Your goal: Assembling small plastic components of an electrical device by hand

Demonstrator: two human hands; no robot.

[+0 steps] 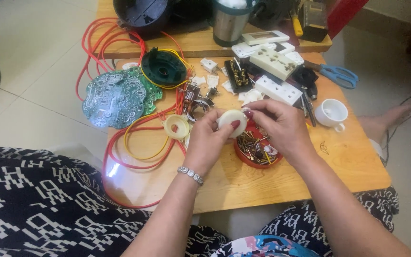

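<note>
Both hands meet over the low wooden table point(310, 176); the left hand point(205, 140) and right hand point(279, 126) pinch a round white disc point(230, 121) between thumbs and fingertips; just under the right fingers sits a red dish of screws point(257, 152); left of the left fingers lie a white spool point(177, 126), red and yellow wires point(120, 157) and a green circuit board point(117, 97); beyond the fingertips crowd white sockets point(274, 62); right of them a white cup point(331, 113) and blue scissors point(336, 74); bare tabletop lies near the wrists; pale tiled floor point(34, 71) surrounds.
</note>
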